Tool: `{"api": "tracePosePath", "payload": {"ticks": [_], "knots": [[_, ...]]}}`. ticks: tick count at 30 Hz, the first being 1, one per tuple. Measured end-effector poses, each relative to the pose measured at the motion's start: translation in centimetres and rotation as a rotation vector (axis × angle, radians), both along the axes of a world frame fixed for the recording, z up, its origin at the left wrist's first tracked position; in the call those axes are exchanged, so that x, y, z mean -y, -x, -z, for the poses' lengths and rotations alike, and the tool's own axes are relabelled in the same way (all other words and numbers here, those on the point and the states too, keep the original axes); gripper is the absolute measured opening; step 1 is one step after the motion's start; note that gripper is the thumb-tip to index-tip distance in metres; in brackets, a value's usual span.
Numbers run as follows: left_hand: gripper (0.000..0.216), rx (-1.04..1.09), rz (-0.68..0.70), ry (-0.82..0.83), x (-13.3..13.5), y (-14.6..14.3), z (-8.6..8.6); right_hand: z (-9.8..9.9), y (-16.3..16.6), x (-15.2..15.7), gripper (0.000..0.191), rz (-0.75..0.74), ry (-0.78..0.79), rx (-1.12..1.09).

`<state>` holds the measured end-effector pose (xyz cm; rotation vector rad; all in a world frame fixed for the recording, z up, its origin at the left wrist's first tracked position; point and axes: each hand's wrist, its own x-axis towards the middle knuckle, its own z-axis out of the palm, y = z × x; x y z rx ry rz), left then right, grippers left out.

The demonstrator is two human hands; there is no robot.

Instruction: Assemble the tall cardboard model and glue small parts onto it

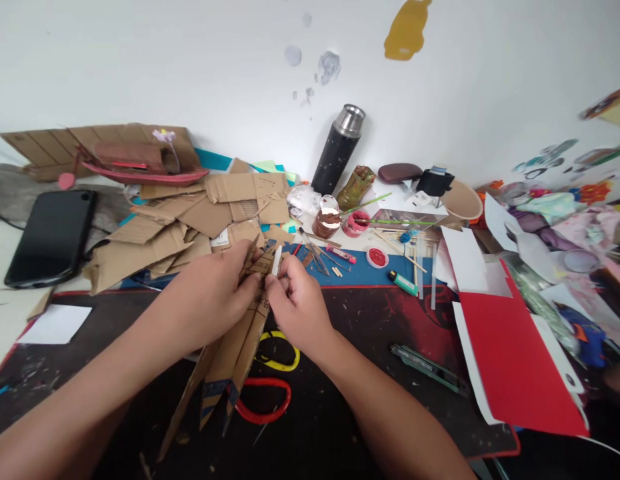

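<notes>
My left hand and my right hand meet over the middle of the dark mat. Both are closed on a long folded cardboard piece that slants down toward me. My left hand grips its upper part from the left. The fingers of my right hand pinch its upper edge near a small white strip. Beneath the cardboard lie yellow-handled scissors and red-handled scissors.
A pile of cardboard scraps lies at the back left beside a black phone. A black flask, paint pots, sticks and a lighter stand behind. A green utility knife and a red sheet lie to the right.
</notes>
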<state>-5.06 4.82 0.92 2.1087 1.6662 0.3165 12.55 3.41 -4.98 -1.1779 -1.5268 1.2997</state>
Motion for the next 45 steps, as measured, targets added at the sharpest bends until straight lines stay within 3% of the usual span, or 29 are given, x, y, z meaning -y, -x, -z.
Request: {"api": "tracePosePath", "payload": {"ticks": [5, 18, 45], "knots": [[0.029, 0.036, -0.005, -0.016, 0.05, 0.18, 0.39, -0.04, -0.05, 0.06, 0.026, -0.003, 0.004, -0.004], [0.015, 0.111, -0.006, 0.016, 0.02, 0.27, 0.45, 0.03, -0.16, 0.16, 0.025, -0.024, 0.034, 0.007], [0.017, 0.261, 0.045, 0.092, -0.47, 0.92, 0.13, -0.36, -0.18, 0.58, 0.023, -0.041, 0.098, -0.026]]}}
